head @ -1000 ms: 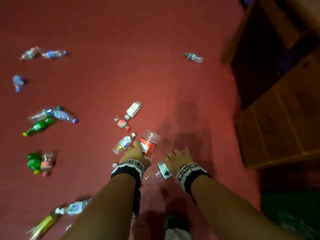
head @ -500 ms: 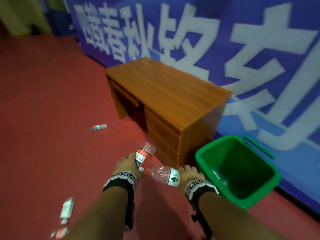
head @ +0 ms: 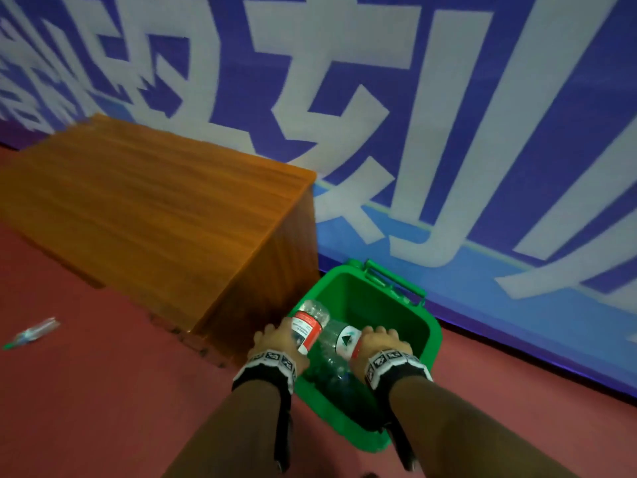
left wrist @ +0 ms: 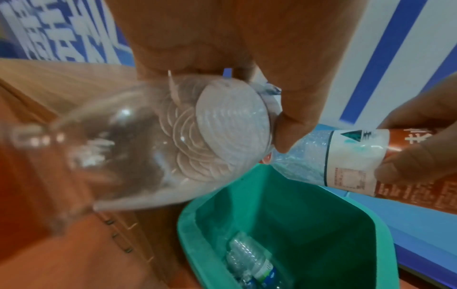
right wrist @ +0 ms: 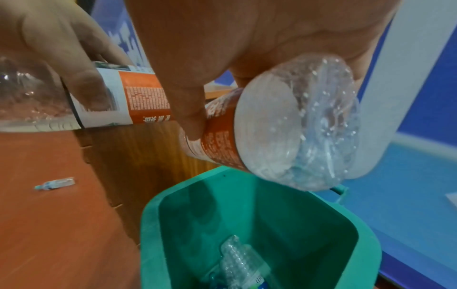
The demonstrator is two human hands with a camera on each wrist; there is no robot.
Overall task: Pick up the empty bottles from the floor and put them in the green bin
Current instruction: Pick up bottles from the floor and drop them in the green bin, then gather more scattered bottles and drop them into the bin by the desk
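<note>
The green bin (head: 435,334) stands open on the red floor between a desk and the wall. My left hand (head: 275,339) grips a clear bottle with a red label (head: 307,326) over the bin's near left rim. My right hand (head: 382,341) grips a second clear bottle with a white and red label (head: 339,339), which points left above the bin's mouth. In the left wrist view the left hand's bottle (left wrist: 148,146) hangs over the bin's corner (left wrist: 188,234). In the right wrist view the right hand's bottle (right wrist: 272,136) is above the rim (right wrist: 148,224). A crushed bottle (right wrist: 237,260) lies inside the bin.
A wooden desk (head: 155,219) stands right against the bin's left side. A blue and white banner wall (head: 448,132) rises close behind the bin. One loose bottle (head: 32,332) lies on the red floor at the far left.
Both hands have carried their bottles from the littered floor to over the green bin. The view has swung from the floor to the desk, bin and wall.
</note>
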